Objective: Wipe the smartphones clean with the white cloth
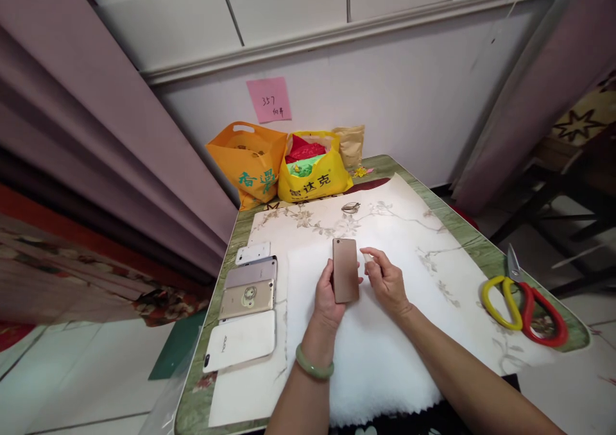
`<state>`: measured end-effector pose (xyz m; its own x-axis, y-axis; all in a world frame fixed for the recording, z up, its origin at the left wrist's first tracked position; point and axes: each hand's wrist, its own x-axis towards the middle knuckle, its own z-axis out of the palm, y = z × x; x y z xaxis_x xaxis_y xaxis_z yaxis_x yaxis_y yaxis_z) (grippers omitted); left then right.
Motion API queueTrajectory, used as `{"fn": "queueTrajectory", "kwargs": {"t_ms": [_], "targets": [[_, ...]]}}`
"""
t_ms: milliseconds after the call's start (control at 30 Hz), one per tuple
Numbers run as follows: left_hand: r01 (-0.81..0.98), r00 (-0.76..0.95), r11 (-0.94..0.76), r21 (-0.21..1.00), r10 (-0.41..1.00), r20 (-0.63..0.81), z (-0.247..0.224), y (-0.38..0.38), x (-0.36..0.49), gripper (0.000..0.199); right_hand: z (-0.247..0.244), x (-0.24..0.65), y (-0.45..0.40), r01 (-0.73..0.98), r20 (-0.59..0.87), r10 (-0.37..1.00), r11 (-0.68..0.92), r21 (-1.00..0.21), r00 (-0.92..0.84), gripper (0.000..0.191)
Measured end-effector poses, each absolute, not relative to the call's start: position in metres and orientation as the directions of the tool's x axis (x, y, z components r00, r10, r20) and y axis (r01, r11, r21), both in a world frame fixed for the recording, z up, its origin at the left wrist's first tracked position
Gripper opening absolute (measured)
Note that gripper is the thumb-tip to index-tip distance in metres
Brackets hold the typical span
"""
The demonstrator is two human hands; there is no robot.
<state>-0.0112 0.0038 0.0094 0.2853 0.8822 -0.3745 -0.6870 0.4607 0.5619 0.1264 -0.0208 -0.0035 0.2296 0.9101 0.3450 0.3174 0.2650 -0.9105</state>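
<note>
Phone (345, 271): in the left hand (330, 301), back up, camera end away from the body; best held flat and low.
Left hand: clamped on the phone, thumb at its left edge, fingertips at its right; best firm against twisting, light on side keys.
Right hand (389, 287): apart, just right of the phone, fingers bent; pale bit near fingertips, too small to identify. Best applied gently, against the steadying left palm.
Mat (380, 371): white, fluffy, below the phone; good cushion for a slip.
Other phones (240, 344): in a row left of the phone; easily nudged by a wide elbow.
Scissors (514, 271): well right of the phone, on the desk (195, 406); best given room.
</note>
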Motion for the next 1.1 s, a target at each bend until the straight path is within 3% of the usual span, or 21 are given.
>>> {"fn": "queueTrajectory", "kwargs": {"t_ms": [533, 833, 1100], "targets": [[-0.6, 0.323, 0.497, 0.627, 0.868, -0.378, 0.0101, -0.0008, -0.0083, 0.042, -0.0033, 0.1292, -0.0171, 0.203, 0.261, 0.91, 0.203, -0.958, 0.323, 0.042], [-0.825, 0.181, 0.376, 0.422, 0.883, -0.433, 0.011, 0.0066, -0.0109, 0.039, -0.0086, 0.1288, -0.0245, 0.337, 0.413, 0.91, 0.399, -0.853, -0.035, 0.032], [-0.813, 0.202, 0.404, 0.418, 0.87, -0.449, 0.0071, 0.005, -0.0115, 0.044, -0.01, 0.1302, -0.0252, 0.357, 0.444, 0.886, 0.46, -0.813, -0.131, 0.033]]}}
